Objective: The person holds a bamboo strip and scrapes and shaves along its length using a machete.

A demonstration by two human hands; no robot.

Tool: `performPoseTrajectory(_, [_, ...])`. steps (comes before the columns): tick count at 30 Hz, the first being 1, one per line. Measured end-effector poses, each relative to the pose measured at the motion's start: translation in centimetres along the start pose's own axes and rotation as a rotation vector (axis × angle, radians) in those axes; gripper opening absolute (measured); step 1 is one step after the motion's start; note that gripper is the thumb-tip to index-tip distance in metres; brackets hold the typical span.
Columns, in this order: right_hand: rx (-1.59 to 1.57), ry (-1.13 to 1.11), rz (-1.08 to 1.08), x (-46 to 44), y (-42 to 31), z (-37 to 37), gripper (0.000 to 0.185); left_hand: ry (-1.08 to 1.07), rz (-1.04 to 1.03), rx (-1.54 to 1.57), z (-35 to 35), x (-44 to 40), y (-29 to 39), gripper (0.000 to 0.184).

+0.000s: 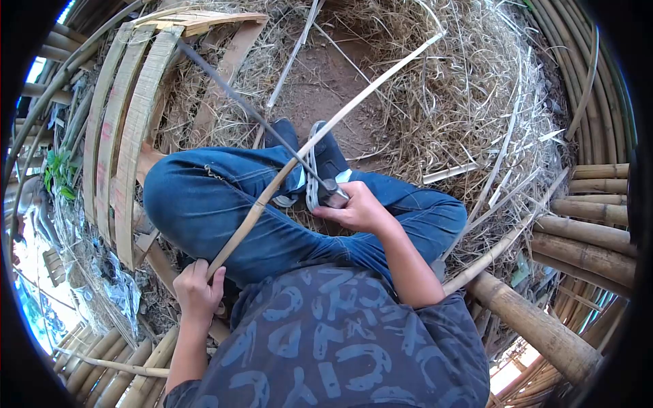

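My left hand (197, 292) is closed around the lower end of a long split bamboo strip (253, 214). From there the strip slants up to the right across my jeans and bends sharply near its far end. In my right hand (360, 209) is the handle of a long, thin-bladed machete (238, 98), its dark blade pointing to the upper left. Blade and strip cross above my shoes (330, 153); whether they touch I cannot tell. Most of the handle is hidden by my fingers.
A slatted wooden pallet (139, 122) leans at the left. Dry straw and shavings (435, 102) cover the ground around bare soil (313, 75). Thick bamboo poles (537, 326) lie at the right, and a bamboo wall (592, 81) curves behind them.
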State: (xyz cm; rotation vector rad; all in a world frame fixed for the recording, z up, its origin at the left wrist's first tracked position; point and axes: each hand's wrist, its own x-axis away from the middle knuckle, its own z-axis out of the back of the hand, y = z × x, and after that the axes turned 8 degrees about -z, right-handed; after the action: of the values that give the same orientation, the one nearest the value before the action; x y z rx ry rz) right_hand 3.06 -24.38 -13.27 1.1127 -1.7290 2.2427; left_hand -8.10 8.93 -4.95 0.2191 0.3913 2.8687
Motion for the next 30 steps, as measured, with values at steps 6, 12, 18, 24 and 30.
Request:
performPoseTrajectory(6, [0.031,-0.006,-0.119,-1.5,4.0,0.0,0.013,0.037,0.046,0.020,-0.6,-1.0,0.5,0.035])
performPoseTrajectory(12, [0.006,0.293,0.048,-0.8,1.9,-0.5,0.025,0.129,0.021,0.063,-1.1,-1.6,0.5,0.037])
performPoseTrajectory(18, [-0.252,0.181,-0.033,-0.5,-1.8,3.4,0.019,0.208,0.031,0.084,-1.1,-2.7,0.8,0.042])
performPoseTrajectory(24, [-0.335,0.397,-0.095,-3.1,-3.0,5.9,0.018,0.217,0.091,0.093,-0.8,-3.0,1.1,0.049])
performPoseTrajectory(30, [-0.272,0.419,-0.107,-4.7,-0.7,4.3,0.015,0.131,0.136,0.038,-0.3,-3.1,1.3,0.056])
